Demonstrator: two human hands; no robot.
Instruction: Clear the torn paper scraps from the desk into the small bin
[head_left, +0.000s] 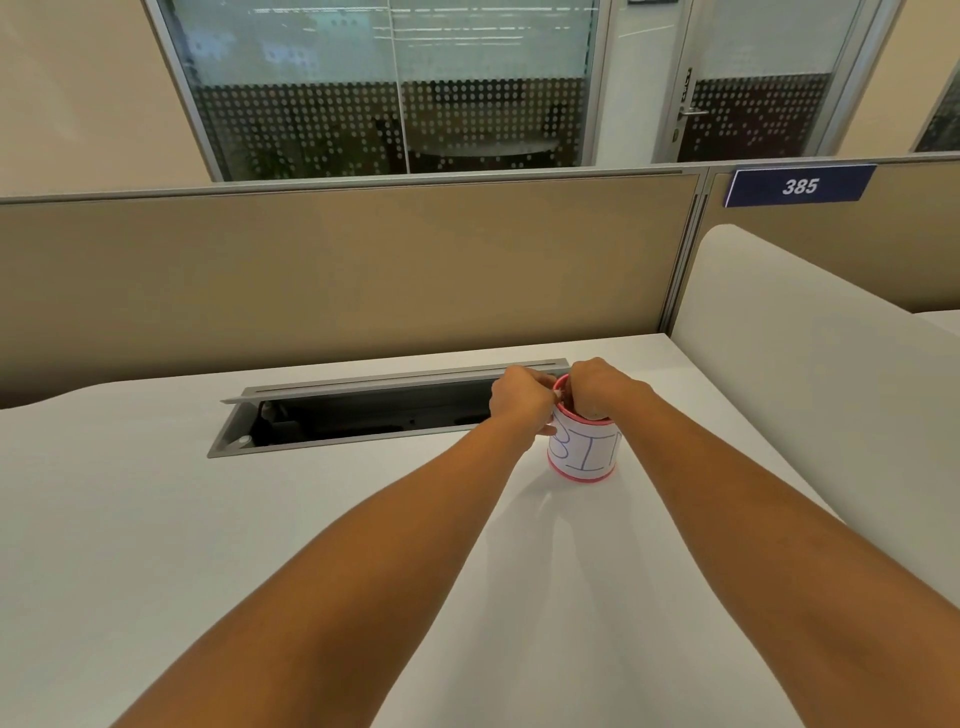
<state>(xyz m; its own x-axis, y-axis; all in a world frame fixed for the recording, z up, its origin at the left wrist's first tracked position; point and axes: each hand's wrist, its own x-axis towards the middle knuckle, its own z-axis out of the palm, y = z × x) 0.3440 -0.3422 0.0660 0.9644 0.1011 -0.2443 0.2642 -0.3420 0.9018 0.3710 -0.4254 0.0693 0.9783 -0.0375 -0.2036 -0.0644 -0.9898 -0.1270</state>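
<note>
The small bin (586, 451) is a pink cup wrapped in white paper with "BIN" hand-written on it. It stands upright on the white desk (260, 519), just right of the cable tray. My left hand (519, 397) grips the bin's left rim, with the thumb against its side. My right hand (597, 387) is bunched over the bin's mouth with its fingertips dipping inside. What those fingers hold is hidden. No loose paper scraps show on the desk.
An open cable tray (353, 415) with a raised grey lid is sunk into the desk behind my left arm. A tan partition (337, 280) closes off the back. A white side panel (805, 374) rises on the right.
</note>
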